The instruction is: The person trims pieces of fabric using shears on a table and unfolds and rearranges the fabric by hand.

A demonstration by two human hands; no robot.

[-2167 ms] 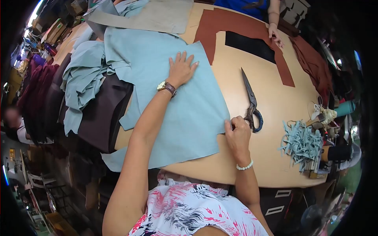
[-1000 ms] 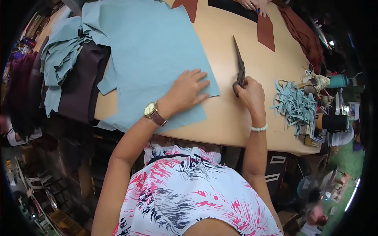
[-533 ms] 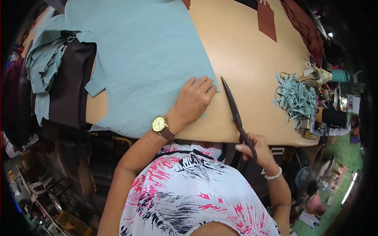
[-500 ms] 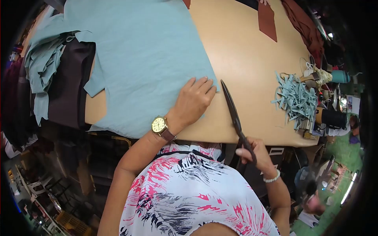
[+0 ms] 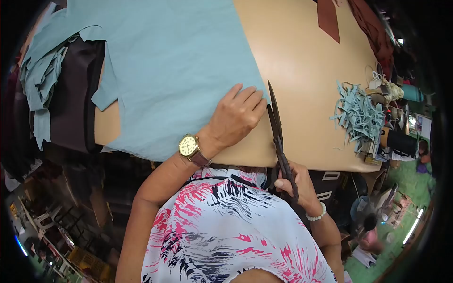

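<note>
A large sheet of light blue-green fabric [image 5: 174,66] lies spread over the tan tabletop. My left hand [image 5: 238,113] rests on the fabric near its right edge, fingers stretched out and slightly bent, holding nothing that shows. In my right hand [image 5: 296,184], at the front edge of the table, is a pair of dark fabric shears [image 5: 278,139]. Their blades point away from me and stand slightly apart, close to the fabric's edge beside my left fingertips. From this angle I cannot tell whether the blades touch the fabric.
Thin blue-green scraps [image 5: 361,115] lie piled at the right, near a teal bottle [image 5: 412,93]. Bunched fabric [image 5: 45,78] and dark cloth [image 5: 73,99] lie at the left. Another person's fingers show at the far edge by a rust-coloured piece [image 5: 328,21].
The shears have moved left, up to the fabric's edge, and their blades have parted. My left hand stays on the fabric. The whole view has shifted slightly.
</note>
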